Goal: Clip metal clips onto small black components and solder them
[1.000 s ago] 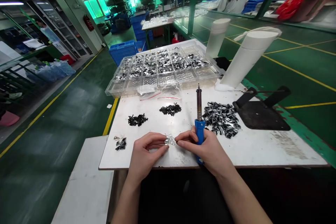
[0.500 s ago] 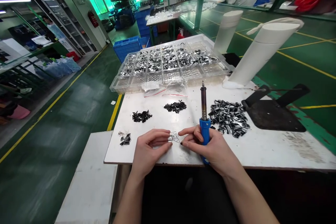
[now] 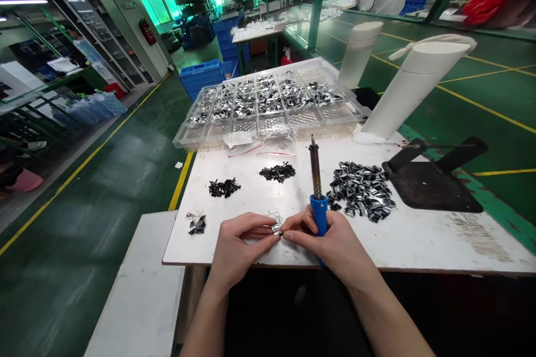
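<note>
Near the front edge of the white tabletop, my left hand [image 3: 242, 242] is closed, pinching a small shiny metal piece [image 3: 276, 228] between thumb and fingers. My right hand [image 3: 324, 234] wraps round the blue handle of a soldering iron [image 3: 319, 215], its tip pointing up. That hand's thumb and forefinger meet at the metal piece, with a tiny dark part partly hidden between them. Behind the fingertips lie thin silvery wire-like pieces [image 3: 274, 216]. Small black parts [image 3: 277, 172] form a pile farther back, and a larger heap of shiny dark metal pieces [image 3: 362, 189] lies to the right.
A clear compartment tray [image 3: 272, 122] of metal pieces stands at the back, with plastic bags at its front. Another black pile [image 3: 225, 187] and a few dark pieces [image 3: 197, 225] lie left. White cylinders [image 3: 419, 89] and a black metal stand [image 3: 438, 184] are right.
My right hand has moved left with the soldering iron, and its fingertips now meet the metal piece in my left hand. The view has shifted slightly.
</note>
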Motion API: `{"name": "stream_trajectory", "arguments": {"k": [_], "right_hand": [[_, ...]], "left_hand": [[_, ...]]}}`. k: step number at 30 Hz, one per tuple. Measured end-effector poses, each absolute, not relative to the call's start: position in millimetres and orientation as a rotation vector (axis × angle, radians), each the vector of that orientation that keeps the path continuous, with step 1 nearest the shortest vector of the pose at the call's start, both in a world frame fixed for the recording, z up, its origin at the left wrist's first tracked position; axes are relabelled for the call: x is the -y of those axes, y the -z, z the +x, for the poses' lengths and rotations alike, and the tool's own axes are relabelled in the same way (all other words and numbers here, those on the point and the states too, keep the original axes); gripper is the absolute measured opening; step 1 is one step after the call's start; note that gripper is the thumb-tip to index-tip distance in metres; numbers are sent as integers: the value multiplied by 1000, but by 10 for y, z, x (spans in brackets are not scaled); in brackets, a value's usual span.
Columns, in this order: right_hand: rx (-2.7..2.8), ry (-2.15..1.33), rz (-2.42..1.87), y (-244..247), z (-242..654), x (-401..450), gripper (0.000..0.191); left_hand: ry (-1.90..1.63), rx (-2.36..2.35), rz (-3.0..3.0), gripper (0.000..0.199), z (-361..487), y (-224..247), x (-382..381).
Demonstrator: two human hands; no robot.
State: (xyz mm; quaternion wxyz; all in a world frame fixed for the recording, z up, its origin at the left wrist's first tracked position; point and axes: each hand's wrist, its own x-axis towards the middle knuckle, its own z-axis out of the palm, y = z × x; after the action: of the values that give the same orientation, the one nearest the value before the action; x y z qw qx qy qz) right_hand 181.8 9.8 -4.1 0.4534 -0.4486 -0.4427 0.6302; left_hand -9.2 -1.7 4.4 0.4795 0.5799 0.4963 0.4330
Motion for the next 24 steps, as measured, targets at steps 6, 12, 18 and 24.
{"name": "stream_trajectory", "arguments": {"k": [6,12,18,24], "right_hand": [[1087,-1487,-1161,45,1762,-77,54],[1147,-1450,-1226,18,1755,-91,43],[1112,-1452,-1194,112,1783,-100,43],[1070,-1567,-1135,137,1809,-122,51]], "left_hand": [[-1068,-1196,1449,18,-89,-15,24],[-1068,-1180,1547,19,-88,-18,20],[-1072,-1159,1639,21,-92,-27,30],[-1092,-1136,1707,25,-91,-37,33]]}}
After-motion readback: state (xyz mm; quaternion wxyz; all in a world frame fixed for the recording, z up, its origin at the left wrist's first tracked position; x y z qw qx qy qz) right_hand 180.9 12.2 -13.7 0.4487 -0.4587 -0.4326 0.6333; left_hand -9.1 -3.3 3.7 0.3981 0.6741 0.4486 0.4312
